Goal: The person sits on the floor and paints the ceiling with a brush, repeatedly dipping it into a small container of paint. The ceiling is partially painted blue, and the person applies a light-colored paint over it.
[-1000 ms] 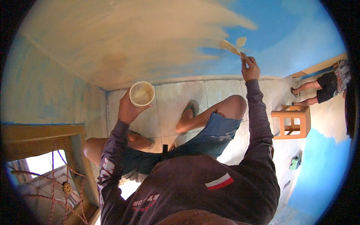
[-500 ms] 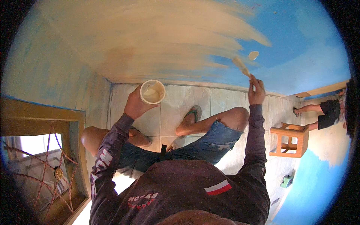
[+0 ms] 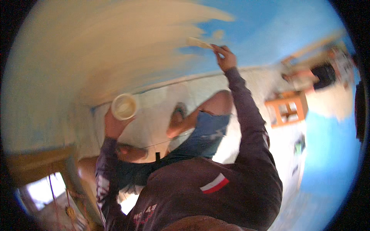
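Observation:
My left hand (image 3: 115, 125) is wrapped round a white paint tub (image 3: 124, 107), held low over the tiled floor with pale cream paint inside. My right hand (image 3: 225, 57) grips a paintbrush (image 3: 199, 43) by its handle. The bristles, coated in cream, lie at the wall (image 3: 154, 50), where tan paint meets blue; blur hides whether they press on it. Just beyond the brush, a small cream dab (image 3: 218, 34) sits on the blue.
An orange-brown plastic stool (image 3: 287, 109) stands on the floor at the right. Past it is another person, whose dark shorts (image 3: 323, 76) and legs show. At lower left is a wooden-framed opening (image 3: 38, 156) with cords across it. A small green item (image 3: 299, 146) lies by the right wall.
The view has turned and blurred. My right hand has carried the brush up and left, to the edge of the tan paint. The left hand still holds the tub.

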Available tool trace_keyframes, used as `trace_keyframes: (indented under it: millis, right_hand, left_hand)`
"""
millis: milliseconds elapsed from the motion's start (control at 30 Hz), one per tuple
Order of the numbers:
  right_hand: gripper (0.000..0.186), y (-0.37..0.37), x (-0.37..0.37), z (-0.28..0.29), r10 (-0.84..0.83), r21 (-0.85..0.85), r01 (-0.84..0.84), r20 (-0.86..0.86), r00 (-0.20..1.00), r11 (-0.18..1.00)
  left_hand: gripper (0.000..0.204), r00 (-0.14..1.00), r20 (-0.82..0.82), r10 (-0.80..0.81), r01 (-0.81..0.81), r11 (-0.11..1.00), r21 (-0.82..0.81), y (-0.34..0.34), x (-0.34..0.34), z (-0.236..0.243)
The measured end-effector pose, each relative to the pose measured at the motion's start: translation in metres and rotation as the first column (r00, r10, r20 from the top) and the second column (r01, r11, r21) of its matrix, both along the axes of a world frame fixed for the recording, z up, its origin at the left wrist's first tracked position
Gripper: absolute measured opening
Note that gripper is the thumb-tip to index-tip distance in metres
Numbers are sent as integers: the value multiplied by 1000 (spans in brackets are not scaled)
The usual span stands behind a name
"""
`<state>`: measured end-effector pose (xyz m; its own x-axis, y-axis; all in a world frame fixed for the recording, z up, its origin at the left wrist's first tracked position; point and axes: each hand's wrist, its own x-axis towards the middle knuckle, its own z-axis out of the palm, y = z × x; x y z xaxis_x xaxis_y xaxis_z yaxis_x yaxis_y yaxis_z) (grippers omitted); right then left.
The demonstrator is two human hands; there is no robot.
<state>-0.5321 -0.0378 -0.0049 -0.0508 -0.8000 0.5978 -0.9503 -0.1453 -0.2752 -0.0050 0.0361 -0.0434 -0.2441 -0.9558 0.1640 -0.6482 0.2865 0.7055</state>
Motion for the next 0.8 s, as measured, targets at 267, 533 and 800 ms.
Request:
trace_keyframes:
  millis: [267, 533, 800]
  right_hand:
    - [27, 40, -87, 3, -389, 107, 395, -72, 918, 912]
    - [35, 43, -55, -1, -649, 44, 655, 206, 733, 754]
    - [39, -7, 84, -21, -504, 68, 513, 331, 797, 856]
  left_hand:
    - [77, 984, -179, 2, 14, 996, 85, 7, -8, -10]
    - [80, 984, -175, 29, -4, 990, 141, 3, 2, -27]
    - [75, 996, -80, 33, -26, 996, 80, 6, -8, -12]
